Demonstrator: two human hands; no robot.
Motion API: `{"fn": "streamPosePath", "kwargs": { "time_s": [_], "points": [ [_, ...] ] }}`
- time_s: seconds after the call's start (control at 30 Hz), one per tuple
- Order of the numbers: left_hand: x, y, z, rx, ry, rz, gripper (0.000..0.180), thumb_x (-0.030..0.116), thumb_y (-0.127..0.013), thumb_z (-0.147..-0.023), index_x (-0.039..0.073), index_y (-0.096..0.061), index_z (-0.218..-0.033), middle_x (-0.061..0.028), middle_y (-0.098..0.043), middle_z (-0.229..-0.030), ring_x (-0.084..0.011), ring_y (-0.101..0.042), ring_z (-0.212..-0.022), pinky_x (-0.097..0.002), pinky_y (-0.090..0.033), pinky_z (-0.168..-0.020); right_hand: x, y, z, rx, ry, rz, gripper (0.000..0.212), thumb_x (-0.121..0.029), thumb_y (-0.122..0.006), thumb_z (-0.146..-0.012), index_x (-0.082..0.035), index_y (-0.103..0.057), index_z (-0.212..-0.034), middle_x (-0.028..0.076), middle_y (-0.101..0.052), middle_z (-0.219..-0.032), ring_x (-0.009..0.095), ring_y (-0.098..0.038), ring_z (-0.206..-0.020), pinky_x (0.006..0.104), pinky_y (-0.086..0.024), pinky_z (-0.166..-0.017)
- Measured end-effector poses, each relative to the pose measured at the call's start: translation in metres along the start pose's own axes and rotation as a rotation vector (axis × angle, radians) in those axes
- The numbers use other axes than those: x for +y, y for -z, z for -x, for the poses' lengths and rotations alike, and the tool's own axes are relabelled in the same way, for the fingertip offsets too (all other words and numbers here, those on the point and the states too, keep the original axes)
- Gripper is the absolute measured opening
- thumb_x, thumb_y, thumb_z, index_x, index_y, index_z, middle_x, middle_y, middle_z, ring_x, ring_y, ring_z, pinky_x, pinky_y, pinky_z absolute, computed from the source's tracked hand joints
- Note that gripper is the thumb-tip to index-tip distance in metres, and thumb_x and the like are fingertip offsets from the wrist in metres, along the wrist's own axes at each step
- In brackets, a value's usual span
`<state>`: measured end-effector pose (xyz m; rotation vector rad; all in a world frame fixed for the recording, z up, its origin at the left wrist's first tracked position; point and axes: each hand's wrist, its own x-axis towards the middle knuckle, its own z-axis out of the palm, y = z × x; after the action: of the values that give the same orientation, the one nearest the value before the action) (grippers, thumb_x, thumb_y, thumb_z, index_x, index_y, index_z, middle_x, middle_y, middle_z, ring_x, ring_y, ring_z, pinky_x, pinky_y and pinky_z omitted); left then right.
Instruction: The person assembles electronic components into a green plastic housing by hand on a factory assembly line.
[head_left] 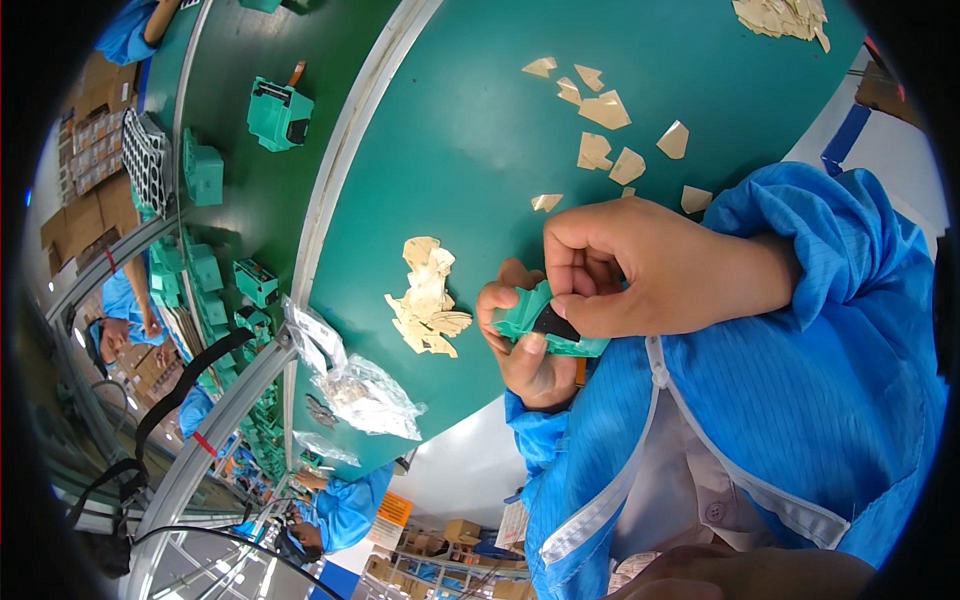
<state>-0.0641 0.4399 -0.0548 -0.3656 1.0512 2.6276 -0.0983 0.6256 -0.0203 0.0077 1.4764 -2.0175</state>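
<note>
left hand [522, 350] grips green housing [540, 322] | right hand [640, 268] fingers pinched on its dark face | many peeled backings [428, 297] lie left of fingers; green units [278, 112] further left

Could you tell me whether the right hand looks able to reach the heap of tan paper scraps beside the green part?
Probably yes: the heap of tan scraps lies uncovered on the green table, though the right hand is pinching the green part.
</note>
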Motion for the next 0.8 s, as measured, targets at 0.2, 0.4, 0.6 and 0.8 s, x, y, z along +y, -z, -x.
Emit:
{"fn": "streamPosePath", "kwargs": {
  "time_s": [0.2, 0.4, 0.6, 0.8],
  "points": [
    [0.0, 0.002, 0.001, 0.0, -0.037, -0.056, 0.036, 0.009, -0.075, -0.074, 0.007, -0.057, -0.105, -0.0033, -0.045, -0.089, -0.0169, -0.052, -0.079, -0.0307, -0.047, -0.072, -0.003, 0.001, -0.001, 0.002, 0.001, 0.046, 0.013, -0.012, -0.066, -0.083, -0.002, -0.058, -0.083, 0.006, -0.061, -0.069, 0.012, -0.058, -0.062, 0.0282, -0.045, -0.054],
    [-0.003, 0.0, 0.001, 0.018, -0.097, -0.082, 0.036, 0.009, -0.075, -0.074, 0.007, -0.057, -0.104, -0.0037, -0.045, -0.091, -0.0172, -0.052, -0.082, -0.0306, -0.047, -0.073, 0.0, 0.003, -0.003, -0.005, 0.032, 0.078, 0.015, -0.014, -0.066, -0.084, -0.002, -0.057, -0.085, 0.006, -0.059, -0.069, 0.013, -0.056, -0.061, 0.0296, -0.044, -0.054],
    [-0.002, 0.004, 0.0, 0.061, -0.162, -0.077, 0.038, 0.009, -0.074, -0.074, 0.008, -0.054, -0.107, -0.0035, -0.043, -0.092, -0.0155, -0.049, -0.08, -0.0291, -0.049, -0.069, 0.026, -0.003, -0.009, 0.079, 0.163, -0.023, 0.024, -0.004, -0.063, -0.091, -0.005, -0.047, -0.109, 0.002, -0.048, -0.086, 0.006, -0.046, -0.065, 0.0223, -0.039, -0.058],
    [0.007, -0.001, -0.001, 0.025, -0.189, 0.011, 0.037, 0.008, -0.072, -0.075, 0.008, -0.054, -0.108, -0.004, -0.043, -0.093, -0.0162, -0.05, -0.081, -0.031, -0.051, -0.069, 0.023, -0.005, -0.018, -0.001, 0.084, -0.246, 0.016, -0.015, -0.049, -0.104, -0.004, -0.046, -0.115, 0.001, -0.049, -0.089, 0.004, -0.044, -0.074, 0.0222, -0.04, -0.065]
  ]
}}
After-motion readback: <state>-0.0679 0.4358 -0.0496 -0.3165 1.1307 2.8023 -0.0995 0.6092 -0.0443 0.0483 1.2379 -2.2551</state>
